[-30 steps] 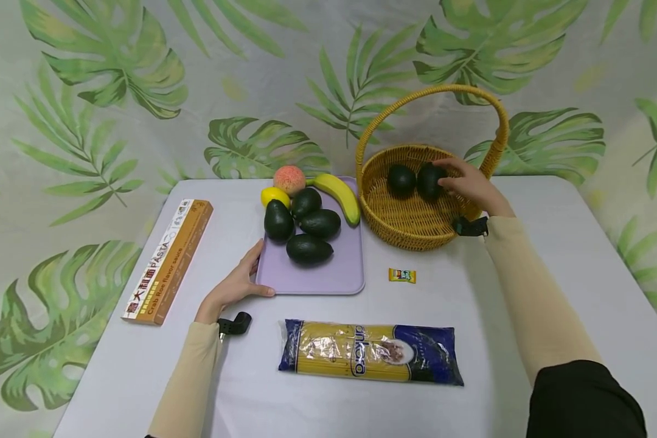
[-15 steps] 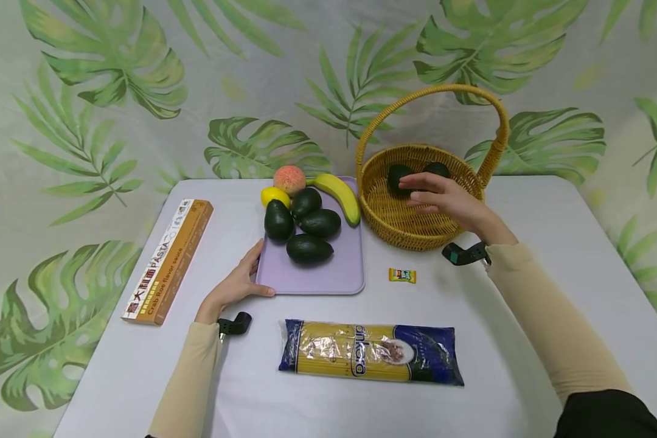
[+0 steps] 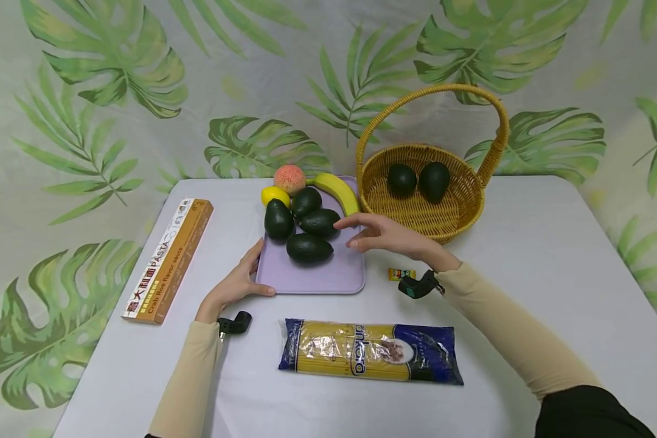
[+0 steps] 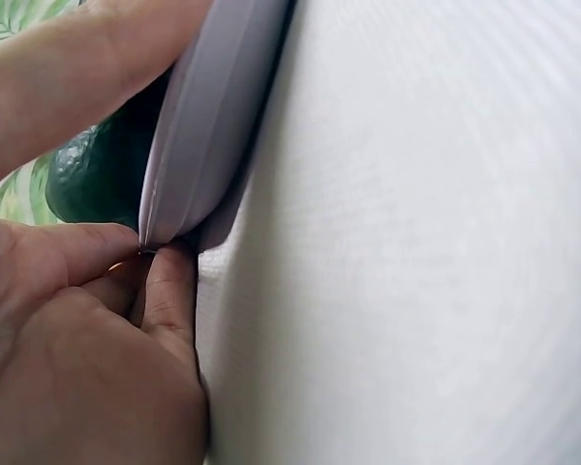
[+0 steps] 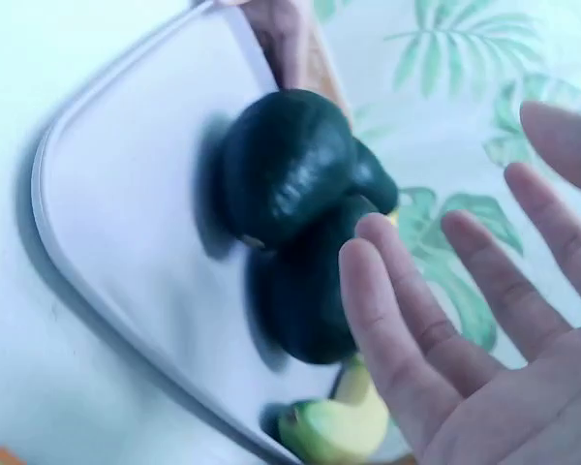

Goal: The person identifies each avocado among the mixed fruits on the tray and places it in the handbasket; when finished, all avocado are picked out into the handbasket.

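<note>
"Fingers of the right hand: what state is being shown?"

"They are being held extended and spread apart; nothing is being gripped. The fingertips are being positioned at the right end of the middle avocado; whether contact is being made cannot be told."

"How is the left hand being used?"

"The near left corner of the lilac tray is being gripped: the rim is being pinched by the left fingers, with the thumb being laid along the near edge."

"What is being carried on the tray?"

"The front avocado, the left avocado and the rear avocado are being grouped around the middle one. A lemon, a peach and a banana are being supported toward the rear."

"And elsewhere on the table?"

"Two more avocados are being contained in the wicker basket, just right of the tray. A pasta bag is being supported in front of the tray, and a pasta box to its left. A candy packet is being partly hidden by the right wrist camera."
</note>
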{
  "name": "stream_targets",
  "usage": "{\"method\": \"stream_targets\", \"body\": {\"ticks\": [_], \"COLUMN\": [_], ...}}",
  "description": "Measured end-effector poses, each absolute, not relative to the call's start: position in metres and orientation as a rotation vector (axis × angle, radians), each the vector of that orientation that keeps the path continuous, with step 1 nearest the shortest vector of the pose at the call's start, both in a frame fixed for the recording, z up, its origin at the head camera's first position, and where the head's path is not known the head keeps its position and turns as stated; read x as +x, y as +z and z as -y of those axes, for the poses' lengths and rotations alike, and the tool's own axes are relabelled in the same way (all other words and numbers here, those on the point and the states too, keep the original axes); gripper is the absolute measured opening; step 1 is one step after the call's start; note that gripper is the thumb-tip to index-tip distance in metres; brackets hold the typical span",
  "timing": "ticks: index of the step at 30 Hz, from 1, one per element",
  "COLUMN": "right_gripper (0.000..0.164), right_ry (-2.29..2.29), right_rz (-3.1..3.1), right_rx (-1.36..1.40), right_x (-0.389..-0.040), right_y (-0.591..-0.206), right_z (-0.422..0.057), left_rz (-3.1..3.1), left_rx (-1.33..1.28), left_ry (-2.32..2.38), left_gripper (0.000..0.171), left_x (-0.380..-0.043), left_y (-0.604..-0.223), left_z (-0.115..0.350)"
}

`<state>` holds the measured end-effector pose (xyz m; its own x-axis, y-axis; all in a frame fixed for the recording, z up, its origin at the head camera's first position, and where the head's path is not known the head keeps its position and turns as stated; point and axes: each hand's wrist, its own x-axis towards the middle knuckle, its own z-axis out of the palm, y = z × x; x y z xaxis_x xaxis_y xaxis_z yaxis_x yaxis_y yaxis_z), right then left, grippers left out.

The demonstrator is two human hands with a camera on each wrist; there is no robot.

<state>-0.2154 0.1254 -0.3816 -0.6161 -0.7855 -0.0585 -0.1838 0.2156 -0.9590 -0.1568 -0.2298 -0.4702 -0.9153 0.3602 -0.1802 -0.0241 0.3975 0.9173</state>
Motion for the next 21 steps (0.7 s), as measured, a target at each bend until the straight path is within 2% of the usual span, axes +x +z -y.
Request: {"method": "stream_targets", "body": {"ticks": [13, 21], "right_gripper": [0.061, 0.064], "right_ry": [-0.934, -0.534], "right_rz": [-2.053, -2.177], "right_rx": [-1.285, -1.271], "right_x": [-0.231, -0.234], "right_y": [-0.391, -0.388], "right_z": [-0.066, -0.036], "left_rz": [-2.304, -2.317], "left_rx": [0.261, 0.272], "left_ry": [1.501, 1.499], "left_gripper": [0.115, 0.118], "left_x": [-0.159, -0.157], "left_y": [-0.470, -0.471], "left_z": [0.230, 0.231]}}
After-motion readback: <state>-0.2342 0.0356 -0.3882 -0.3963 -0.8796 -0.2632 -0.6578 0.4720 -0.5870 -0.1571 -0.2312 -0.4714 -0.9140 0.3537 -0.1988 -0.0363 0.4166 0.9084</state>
